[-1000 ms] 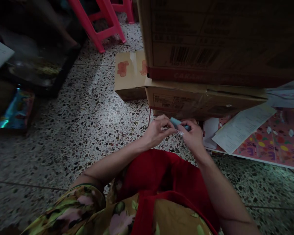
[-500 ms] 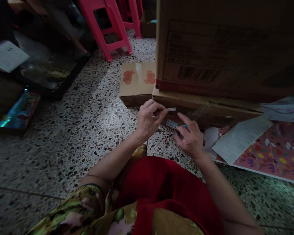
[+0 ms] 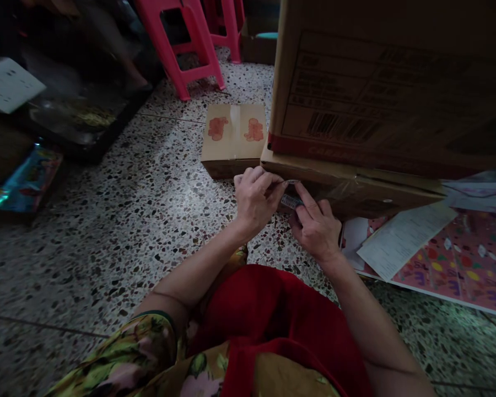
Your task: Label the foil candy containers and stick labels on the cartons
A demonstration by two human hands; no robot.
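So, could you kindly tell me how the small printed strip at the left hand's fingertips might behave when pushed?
The printed strip is probably floppy, as it looks thin and appears to bow slightly beside the right hand. It is likely very light, since the left hand seems to pinch it just by one end.

Tight up front: just beyond the pinched label, the lower carton walls off the way, with the tall carton stacked above it! Between left hand and right hand, a slim gap, partly filled by the label sheet. Ahead and left, the small box juts out, a pink stool farther along. Papers crowd the right. But left of the grip, wide open floor, room to pass!
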